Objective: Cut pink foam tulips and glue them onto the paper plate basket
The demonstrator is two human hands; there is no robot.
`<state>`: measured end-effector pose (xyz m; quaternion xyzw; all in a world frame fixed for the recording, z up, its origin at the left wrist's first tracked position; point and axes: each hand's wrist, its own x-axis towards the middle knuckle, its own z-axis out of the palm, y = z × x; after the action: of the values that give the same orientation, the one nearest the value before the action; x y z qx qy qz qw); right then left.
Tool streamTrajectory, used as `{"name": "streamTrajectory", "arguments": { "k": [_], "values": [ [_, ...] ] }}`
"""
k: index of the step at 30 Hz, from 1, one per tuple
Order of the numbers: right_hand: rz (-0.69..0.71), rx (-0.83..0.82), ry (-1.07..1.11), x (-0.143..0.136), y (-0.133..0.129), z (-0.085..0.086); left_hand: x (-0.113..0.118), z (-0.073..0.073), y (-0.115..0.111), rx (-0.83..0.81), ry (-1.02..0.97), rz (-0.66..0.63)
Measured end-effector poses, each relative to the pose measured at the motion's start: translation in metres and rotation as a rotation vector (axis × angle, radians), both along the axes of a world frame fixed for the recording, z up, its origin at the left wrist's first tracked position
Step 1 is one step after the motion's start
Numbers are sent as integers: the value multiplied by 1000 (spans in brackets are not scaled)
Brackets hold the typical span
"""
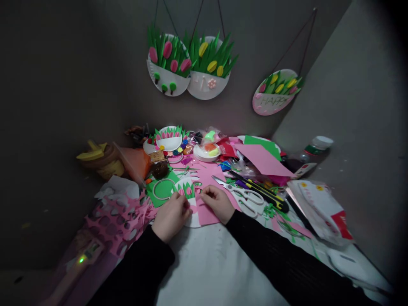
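Observation:
A paper-plate craft (191, 220) with green paper grass and pink tulip cut-outs lies flat in front of me, partly over a pink foam sheet (208, 216). My left hand (172, 215) rests over the plate's left side, its fingers curled closed; whatever they hold is hidden. Just right of the tulips, my right hand (219, 204) hovers over the pink sheet with thumb and forefinger pinched. Anything between those fingertips is too small to name. A roll of tape (154, 190) lies on a green sheet (159, 196) beyond my left hand.
White-handled scissors (247, 199) and a black-yellow cutter knife (270, 197) lie to the right. Punched pink scraps (111, 219) pile up at left. Behind are a small bowl (206, 154) and a bottle (314, 151). Finished plates (208, 89) hang on the wall.

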<state>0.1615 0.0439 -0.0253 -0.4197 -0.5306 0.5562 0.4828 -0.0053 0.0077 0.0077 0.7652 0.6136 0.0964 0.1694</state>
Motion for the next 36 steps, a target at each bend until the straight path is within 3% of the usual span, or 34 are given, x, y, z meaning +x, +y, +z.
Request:
{"name": "streamTrajectory", "arguments": {
  "k": [7,18,26,32,36],
  "values": [
    [-1,-114,46,1,0,3,-3,7,-2,-46,-1,-27],
    [44,-55,34,3,-1,-1,-1,7,0,-70,-49,-54],
    [39,-72,6,6,2,-2,0,6,-2,-31,-102,-85],
    [72,-133,50,6,2,0,-3,11,0,-131,-173,-86],
    [64,-132,45,6,2,2,-1,10,-1,-69,-114,-93]
  ]
}}
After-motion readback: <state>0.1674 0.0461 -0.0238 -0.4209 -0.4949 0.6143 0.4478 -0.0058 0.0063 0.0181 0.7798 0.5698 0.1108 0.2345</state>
